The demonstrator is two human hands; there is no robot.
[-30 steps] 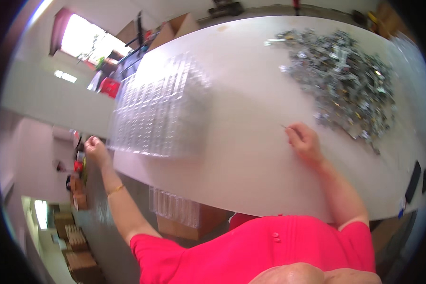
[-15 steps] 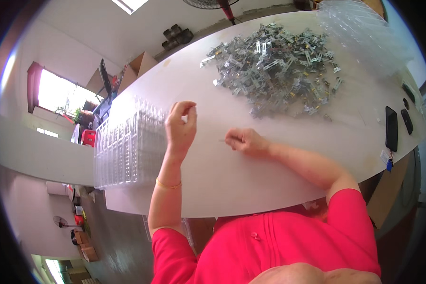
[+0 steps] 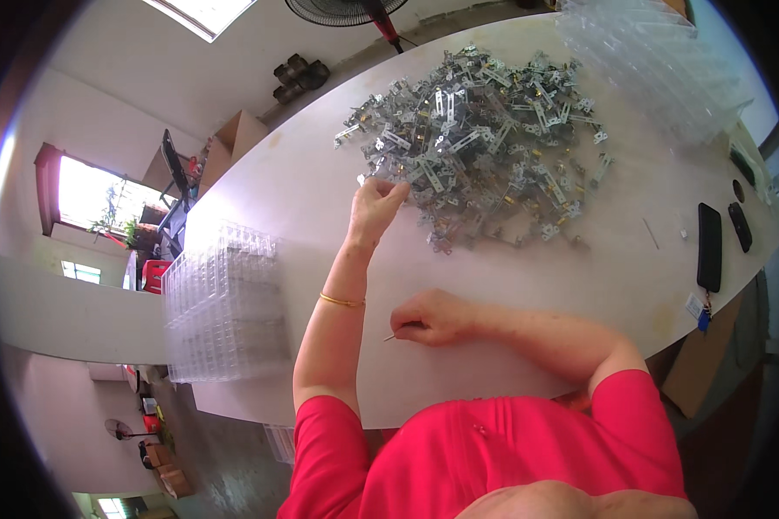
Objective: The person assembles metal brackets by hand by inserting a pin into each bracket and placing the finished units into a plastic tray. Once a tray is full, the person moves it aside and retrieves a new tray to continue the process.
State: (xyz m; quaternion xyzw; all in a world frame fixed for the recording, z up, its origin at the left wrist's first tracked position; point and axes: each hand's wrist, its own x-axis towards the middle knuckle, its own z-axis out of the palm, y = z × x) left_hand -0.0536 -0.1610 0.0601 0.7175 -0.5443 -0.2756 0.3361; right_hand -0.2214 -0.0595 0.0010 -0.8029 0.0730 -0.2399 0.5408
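A large heap of small metal brackets (image 3: 485, 138), silvery with some brass-coloured bits, lies across the far middle of the table. At its near left edge is my left hand (image 3: 376, 210), with thumb and fingers pinched together against the outermost pieces. Whatever sits between those fingertips is too small to make out. Closer to my body, my right hand (image 3: 434, 318) rests low over the table, its fingers curled around a thin rod-like tool (image 3: 389, 337). The tool's slim tip points left, and the rest is hidden in my grip.
Stacked clear plastic trays (image 3: 221, 311) stand at the table's left side. More clear plastic trays (image 3: 649, 69) lie at the far right. A black phone (image 3: 709, 246), a keychain (image 3: 704, 318), a dark oblong item (image 3: 740, 227) and a thin stick (image 3: 650, 233) lie on the right.
My left hand has gone from the open table by the trays to the heap's edge. My right hand, still gripping the rod-like tool, has come nearer my body.
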